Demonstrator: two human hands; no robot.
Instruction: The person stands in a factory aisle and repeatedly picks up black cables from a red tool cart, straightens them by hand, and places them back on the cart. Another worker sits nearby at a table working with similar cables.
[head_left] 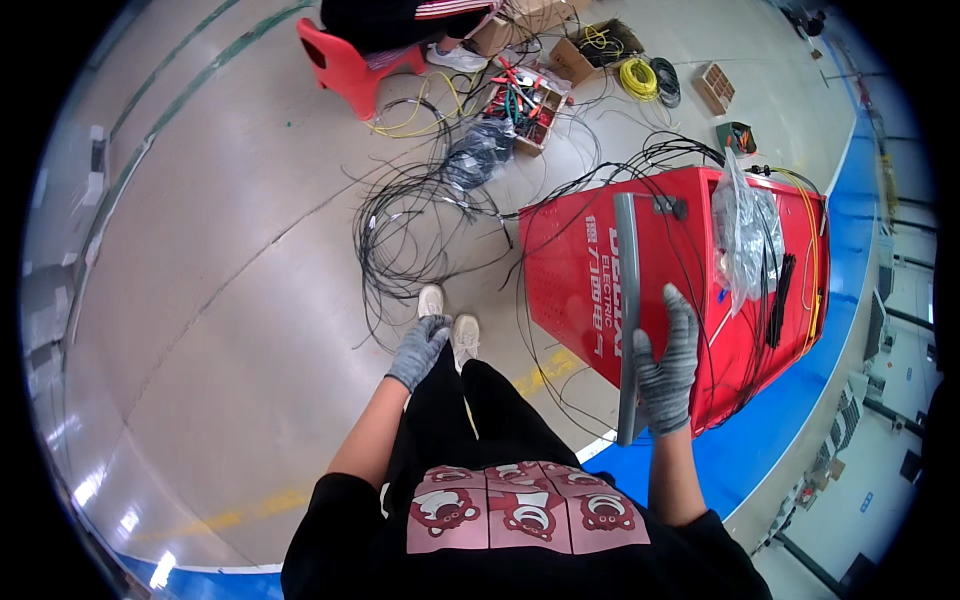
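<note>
My right hand (669, 372), in a grey knit glove, is raised beside the grey handle bar (627, 300) of a red tool cart (570, 265). Its thumb stands apart from the fingers, and nothing shows in its grasp. Gloved alike, my left hand (418, 354) hangs in front of my dark trouser leg, above my shoes. Its fingers are loosely bent, with no object visible in them. Thin black cables (690, 150) run over the cart's top and side. A clear plastic bag (745, 235) and a bundle of black strips (781, 300) lie on the cart top.
A tangled coil of black cable (400, 235) spreads over the floor ahead of my feet. Beyond are a bagged bundle (480, 153), a box of pliers and other tools (540, 115), a yellow cable coil (638, 79) and a red chair (345, 70) with a seated person.
</note>
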